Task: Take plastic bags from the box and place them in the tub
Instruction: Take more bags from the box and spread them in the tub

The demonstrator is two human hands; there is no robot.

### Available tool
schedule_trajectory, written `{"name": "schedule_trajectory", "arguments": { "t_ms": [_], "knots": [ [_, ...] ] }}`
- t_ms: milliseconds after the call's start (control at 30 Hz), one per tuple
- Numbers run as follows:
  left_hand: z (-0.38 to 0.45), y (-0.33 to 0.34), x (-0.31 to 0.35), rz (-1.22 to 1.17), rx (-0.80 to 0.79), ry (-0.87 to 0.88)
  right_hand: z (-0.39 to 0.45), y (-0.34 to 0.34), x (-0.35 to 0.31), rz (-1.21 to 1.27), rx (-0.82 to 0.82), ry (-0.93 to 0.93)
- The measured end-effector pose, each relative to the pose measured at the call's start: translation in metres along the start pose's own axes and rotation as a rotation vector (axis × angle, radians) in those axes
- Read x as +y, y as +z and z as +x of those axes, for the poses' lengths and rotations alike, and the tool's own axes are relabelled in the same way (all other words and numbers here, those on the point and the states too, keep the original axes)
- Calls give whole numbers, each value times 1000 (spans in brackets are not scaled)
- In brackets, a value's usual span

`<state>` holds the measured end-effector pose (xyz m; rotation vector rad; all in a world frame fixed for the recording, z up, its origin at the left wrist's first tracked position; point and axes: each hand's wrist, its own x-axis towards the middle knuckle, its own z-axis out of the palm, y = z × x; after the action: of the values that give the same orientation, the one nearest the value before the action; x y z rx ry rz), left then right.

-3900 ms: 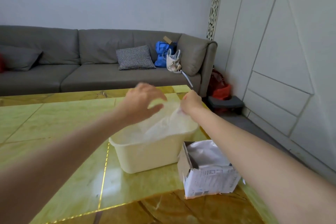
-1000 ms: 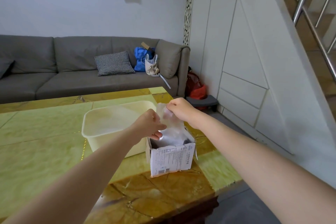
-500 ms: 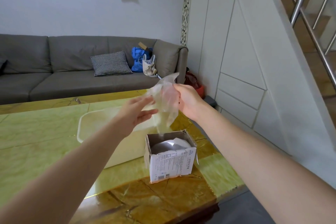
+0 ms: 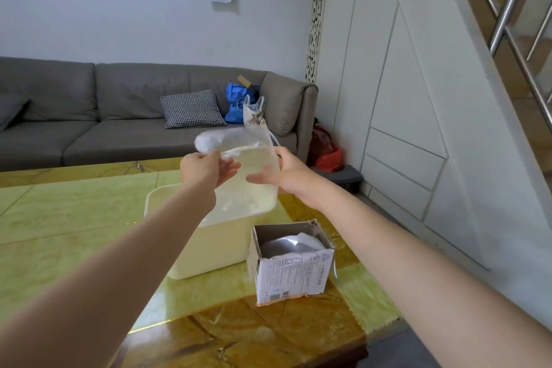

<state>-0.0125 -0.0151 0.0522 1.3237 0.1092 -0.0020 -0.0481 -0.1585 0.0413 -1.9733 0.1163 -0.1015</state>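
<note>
Clear plastic bag [image 4: 254,164] held in the air over the tub [image 4: 209,236], box [image 4: 291,263] near right. Left hand [image 4: 206,170] pinches its top edge; right hand [image 4: 280,173] holds the right side, fingers loose. Likely feather-light, limp, slippery; pinch an edge

Head-worn view, forward-down over table [image 4: 74,218]

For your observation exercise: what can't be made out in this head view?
- Tub contents: hidden by the left hand and plastic bag.
- How many bags remain in the box: only the top layer shows.
- Box print: too small.
- Right hand's grip: partly behind the bag.
</note>
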Motion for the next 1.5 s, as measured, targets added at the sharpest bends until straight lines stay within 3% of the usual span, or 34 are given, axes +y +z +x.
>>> {"name": "schedule_trajectory", "arguments": {
  "t_ms": [67,167,400,500,567,633,700,767,833,1000,1100,1200,1300,1367,1500],
  "knots": [
    [5,-5,4,8,5,7,2,0,2,-15,141,-41],
    [21,-20,8,108,33,68,12,2,0,197,318,-26],
    [77,-59,22,247,216,230,50,38,2,257,178,163],
    [85,-67,17,769,311,564,72,51,17,220,171,244],
    [80,-64,5,1068,149,879,81,59,24,127,155,279],
    [80,-57,-10,1347,-147,970,89,67,30,11,133,291],
    [86,-53,-23,1607,-409,733,94,72,33,-108,109,292],
    [89,-48,-32,1831,-635,375,92,74,31,-232,81,288],
    [88,-47,-43,1981,-750,152,88,73,27,-356,35,291],
    [97,-52,-60,2133,-803,121,81,65,18,-848,-119,218],
    [104,-56,-59,2124,-810,162,83,62,10,-1114,-96,-83],
    [109,-58,-56,2149,-795,353,91,64,9,-1104,-194,-355],
    [102,-54,-51,2082,-691,519,97,75,19,-1127,-493,-186],
    [95,-50,-49,2008,-630,550,100,79,25,-1217,-590,-54],
    [90,-45,-57,2046,-743,198,100,79,34,-1188,-592,42]
  ]
}}
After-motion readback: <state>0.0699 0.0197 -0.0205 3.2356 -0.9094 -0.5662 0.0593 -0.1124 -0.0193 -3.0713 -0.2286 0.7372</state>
